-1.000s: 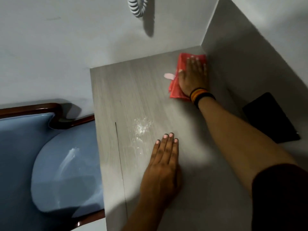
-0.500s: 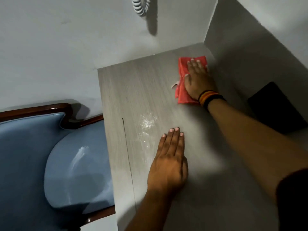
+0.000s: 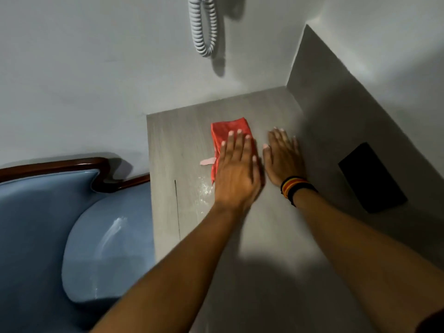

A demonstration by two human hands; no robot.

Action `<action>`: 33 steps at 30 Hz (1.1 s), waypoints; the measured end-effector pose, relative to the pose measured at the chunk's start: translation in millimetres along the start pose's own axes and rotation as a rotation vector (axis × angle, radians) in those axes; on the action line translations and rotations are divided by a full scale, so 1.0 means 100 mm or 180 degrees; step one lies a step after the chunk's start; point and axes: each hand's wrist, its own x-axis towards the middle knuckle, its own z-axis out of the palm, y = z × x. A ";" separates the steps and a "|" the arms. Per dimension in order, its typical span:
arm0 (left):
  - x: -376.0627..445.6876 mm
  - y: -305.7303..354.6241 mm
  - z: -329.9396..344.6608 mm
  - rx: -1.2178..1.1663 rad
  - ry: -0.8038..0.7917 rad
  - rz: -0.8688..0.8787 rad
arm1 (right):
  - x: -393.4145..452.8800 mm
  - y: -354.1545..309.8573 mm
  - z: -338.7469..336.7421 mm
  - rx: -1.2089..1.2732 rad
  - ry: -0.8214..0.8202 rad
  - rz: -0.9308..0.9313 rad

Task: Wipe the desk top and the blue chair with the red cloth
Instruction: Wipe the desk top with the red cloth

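Left hand [image 3: 236,169] lies flat, fingers spread, on the red cloth [image 3: 229,131], hiding its near half; a pale tag sticks out on the left side. Right hand [image 3: 283,159] flat and open on the bare desk top [image 3: 264,236], just beside, gripping nothing. White specks on the surface near the cloth's lower corner. Blue chair [image 3: 72,236] abuts the left desk edge, partly cut off. Side panel closes the right.

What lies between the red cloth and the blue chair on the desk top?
In the head view, mostly bare desk top, crossed by a thin dark seam. A pale tag sticks out from the red cloth toward the blue chair.
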 end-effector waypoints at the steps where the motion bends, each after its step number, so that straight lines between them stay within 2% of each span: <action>1: 0.30 -0.01 0.10 0.0054 -0.0134 -0.0146 | 0.04 0.01 0.03 -0.0039 -0.0002 -0.0018; 4: 0.74 -0.20 0.30 0.0390 -0.0428 -0.0575 | 0.09 0.07 0.06 -0.0104 0.0078 -0.0097; 7: 0.69 -0.32 0.34 0.0551 -0.0420 -0.0532 | 0.10 0.10 0.07 -0.0174 0.0054 -0.0104; 10: 0.12 -0.37 0.17 0.0458 -0.0254 -0.0624 | 0.10 0.07 0.05 -0.0172 0.0010 -0.0138; 14: -1.10 -0.44 -0.21 0.0495 -0.0309 -0.0810 | 0.08 0.08 0.04 -0.0154 -0.0013 -0.0065; 16: -1.24 -0.48 -0.27 0.0541 -0.0337 -0.0836 | 0.06 0.07 0.04 -0.0142 -0.0049 -0.0071; 18: -0.97 -0.62 -0.26 0.0602 -0.0289 -0.0756 | 0.08 0.07 0.04 -0.0153 -0.0042 -0.0103; 23: 0.31 -1.41 -0.41 0.0522 -0.0318 -0.0216 | 0.10 0.10 0.10 -0.0177 0.0152 -0.0158; 26: 0.67 -1.54 -0.41 0.0588 -0.0342 -0.0274 | 0.10 0.12 0.10 -0.0204 0.0216 -0.0144; 29: 0.08 -1.32 -0.44 0.0585 -0.0119 -0.0558 | 0.11 0.09 0.08 -0.0197 0.0158 -0.0167; 33: -1.13 -0.98 -0.55 0.0606 -0.0162 -0.0649 | 0.09 0.06 0.06 -0.0135 0.0138 -0.0147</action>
